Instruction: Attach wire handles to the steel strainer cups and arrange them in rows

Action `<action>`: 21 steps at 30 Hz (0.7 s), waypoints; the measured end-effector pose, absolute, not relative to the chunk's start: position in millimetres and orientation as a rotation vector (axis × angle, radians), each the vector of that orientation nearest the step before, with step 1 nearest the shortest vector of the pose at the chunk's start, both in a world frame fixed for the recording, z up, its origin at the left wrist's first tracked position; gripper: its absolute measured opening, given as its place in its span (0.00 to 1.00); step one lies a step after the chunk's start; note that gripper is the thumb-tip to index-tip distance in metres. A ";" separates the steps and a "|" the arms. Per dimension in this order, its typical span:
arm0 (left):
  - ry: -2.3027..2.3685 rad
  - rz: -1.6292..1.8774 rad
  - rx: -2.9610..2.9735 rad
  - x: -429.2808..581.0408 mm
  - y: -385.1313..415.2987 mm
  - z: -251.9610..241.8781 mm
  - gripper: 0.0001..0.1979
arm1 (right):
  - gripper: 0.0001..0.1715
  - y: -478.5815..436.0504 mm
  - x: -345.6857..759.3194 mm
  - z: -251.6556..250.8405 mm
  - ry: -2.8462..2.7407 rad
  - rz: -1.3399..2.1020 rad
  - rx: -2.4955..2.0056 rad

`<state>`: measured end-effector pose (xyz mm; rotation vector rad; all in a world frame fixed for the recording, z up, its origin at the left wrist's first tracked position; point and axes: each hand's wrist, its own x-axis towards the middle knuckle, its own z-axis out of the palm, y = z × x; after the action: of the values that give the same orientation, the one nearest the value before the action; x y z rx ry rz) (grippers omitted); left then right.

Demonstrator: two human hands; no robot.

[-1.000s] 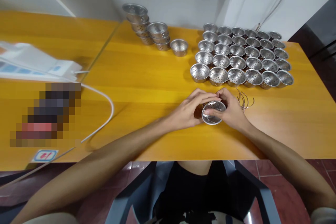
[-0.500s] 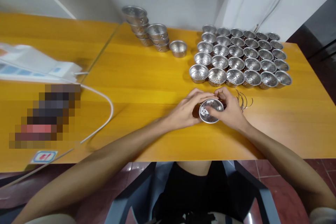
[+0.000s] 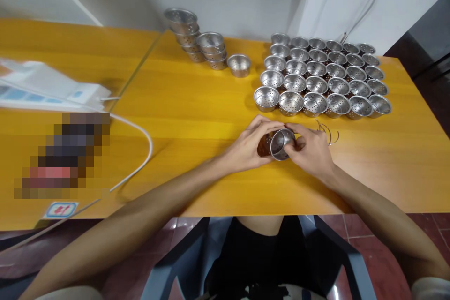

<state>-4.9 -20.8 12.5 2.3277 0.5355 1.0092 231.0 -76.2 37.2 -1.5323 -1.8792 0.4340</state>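
Note:
A small perforated metal strainer cup [image 3: 280, 144] is held between my hands over the near part of the table, tilted with its mouth toward me. My right hand [image 3: 311, 150] grips its right side, thumb inside the rim and fingers behind the wall. Around its left side curls my left hand [image 3: 248, 145], fingers reaching over the far edge and thumb low by the bottom. The palm side of that hand is in shadow. Just beyond my right hand lie several thin curved wires [image 3: 329, 135], partly hidden by it.
Rows of similar strainer cups [image 3: 317, 102] fill the table's back right. Two stacks of cups [image 3: 186, 33] and a single cup [image 3: 239, 65] stand at the back middle. On the left are a white power strip [image 3: 52, 86], a white cable [image 3: 149, 145] and a blurred-out patch.
The cup has turned and tilted between my hands, its mouth showing narrower now. My right hand has shifted its grip, the thumb moving nearer the right rim. My left hand is almost still.

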 end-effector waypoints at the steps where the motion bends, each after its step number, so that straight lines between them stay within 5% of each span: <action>1: 0.562 0.993 2.327 -4.1 -21.9 11.6 0.38 | 0.27 -76.6 231.6 34.8 -1.910 0.349 -1.506; 8: 0.825 0.999 2.318 -18.9 -8.1 32.4 0.40 | 0.34 -80.8 236.4 37.9 -1.883 0.182 -1.368; 15: 1.284 1.042 2.243 -26.6 157.4 110.7 0.49 | 0.20 -83.6 233.5 30.9 -1.924 0.129 -1.260; 21: 1.295 0.935 2.228 30.9 269.3 102.7 0.51 | 0.15 -85.5 230.7 27.7 -2.060 0.008 -1.153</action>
<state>30.9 269.3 102.7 2.2280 1.2946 0.9348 230.7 -85.5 27.7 -1.1529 -2.0601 0.0079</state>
